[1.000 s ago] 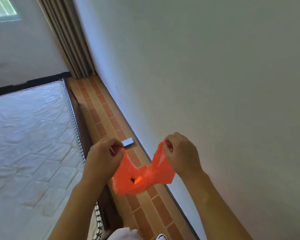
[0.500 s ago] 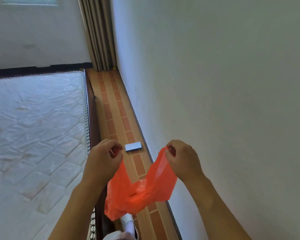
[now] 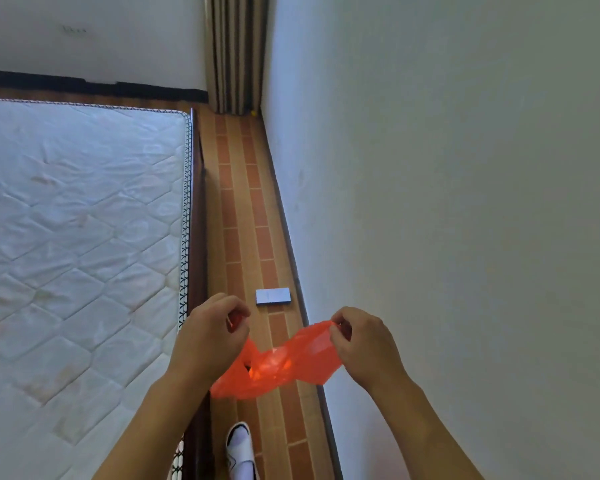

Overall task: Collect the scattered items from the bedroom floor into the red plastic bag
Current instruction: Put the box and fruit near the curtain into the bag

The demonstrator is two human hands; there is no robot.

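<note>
I hold the red plastic bag [image 3: 278, 368] stretched between both hands above the narrow floor strip. My left hand [image 3: 210, 337] pinches its left handle, and my right hand [image 3: 364, 339] pinches the right handle. The bag sags in the middle, with something dark showing through a gap near my left hand. A small flat grey box [image 3: 273, 296] lies on the brick-patterned floor [image 3: 246, 216] just beyond my hands, close to the wall. A tiny yellow object [image 3: 253, 113] sits at the far end of the strip, beside the curtain.
A bare quilted mattress [image 3: 77, 237] on a dark wooden frame fills the left side. A white wall [image 3: 447, 202] bounds the strip on the right. A striped curtain [image 3: 236, 53] hangs at the far end. My white slipper [image 3: 239, 448] shows at the bottom.
The view has swung so the floor strip runs straight ahead and the grey box sits directly before my hands. My hands have drawn farther apart, stretching the bag wider.
</note>
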